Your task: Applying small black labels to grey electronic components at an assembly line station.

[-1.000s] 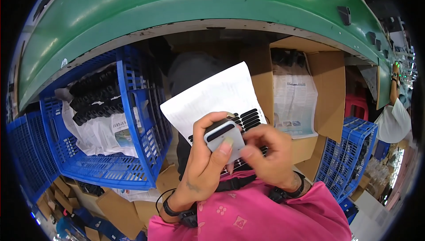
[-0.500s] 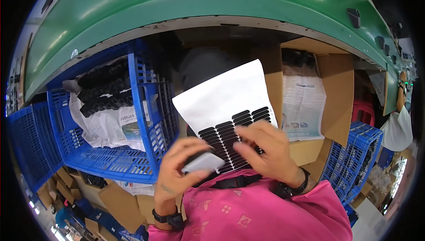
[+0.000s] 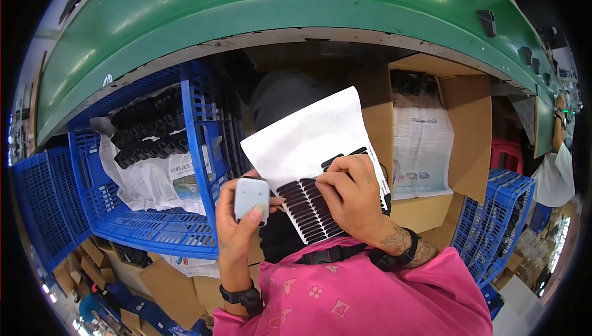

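Observation:
A white sheet (image 3: 302, 132) with columns of black, round-ended sticker strips (image 3: 311, 203) lies tilted over my lap. My left hand (image 3: 237, 222) is closed around a small pale grey block (image 3: 251, 197) with rounded corners, its flat face turned up; a fingertip reaches the sheet's left edge. Over the upper right of the strips, my right hand (image 3: 354, 197) has its thumb and index finger pressed together at the sheet. Whatever lies between those fingertips is too small to make out.
On the left a blue plastic crate (image 3: 203, 151) holds rows of black parts (image 3: 151, 129) on newspaper. An open cardboard box (image 3: 468, 126) lined with newspaper stands on the right. Beyond my lap runs a green worktable (image 3: 277, 9). Another blue crate (image 3: 493, 213) is farther right.
My left hand has moved left and turned the grey block's flat face up. My right hand has shifted slightly left, its fingers closing together over the strips.

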Available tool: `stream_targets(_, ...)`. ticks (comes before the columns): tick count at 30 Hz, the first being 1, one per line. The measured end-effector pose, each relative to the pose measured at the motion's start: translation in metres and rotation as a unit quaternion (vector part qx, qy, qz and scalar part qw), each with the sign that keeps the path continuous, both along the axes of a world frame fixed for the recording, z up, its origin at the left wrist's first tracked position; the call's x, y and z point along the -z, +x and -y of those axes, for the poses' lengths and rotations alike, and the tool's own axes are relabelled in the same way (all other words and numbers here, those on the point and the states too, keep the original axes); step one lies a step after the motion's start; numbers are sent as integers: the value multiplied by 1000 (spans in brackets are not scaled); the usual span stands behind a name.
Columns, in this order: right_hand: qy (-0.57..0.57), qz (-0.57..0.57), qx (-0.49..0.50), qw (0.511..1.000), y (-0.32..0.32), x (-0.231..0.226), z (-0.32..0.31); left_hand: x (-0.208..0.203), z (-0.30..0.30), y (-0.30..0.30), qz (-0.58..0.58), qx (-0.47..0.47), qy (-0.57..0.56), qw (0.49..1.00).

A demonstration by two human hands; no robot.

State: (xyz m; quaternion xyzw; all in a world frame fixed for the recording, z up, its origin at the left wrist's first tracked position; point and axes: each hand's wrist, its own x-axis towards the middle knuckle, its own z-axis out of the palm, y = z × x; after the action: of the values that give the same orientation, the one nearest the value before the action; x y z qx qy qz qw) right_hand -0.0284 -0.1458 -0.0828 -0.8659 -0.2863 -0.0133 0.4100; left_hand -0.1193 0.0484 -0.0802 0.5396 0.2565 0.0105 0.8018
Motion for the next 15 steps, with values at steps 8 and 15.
stream_targets(8,218,-374,-23,901,12,-62,22,-52,24,17,69,-53,73,994)
stream_targets(15,321,-578,-45,749,27,-92,23,-68,44,37,88,195,84,973)
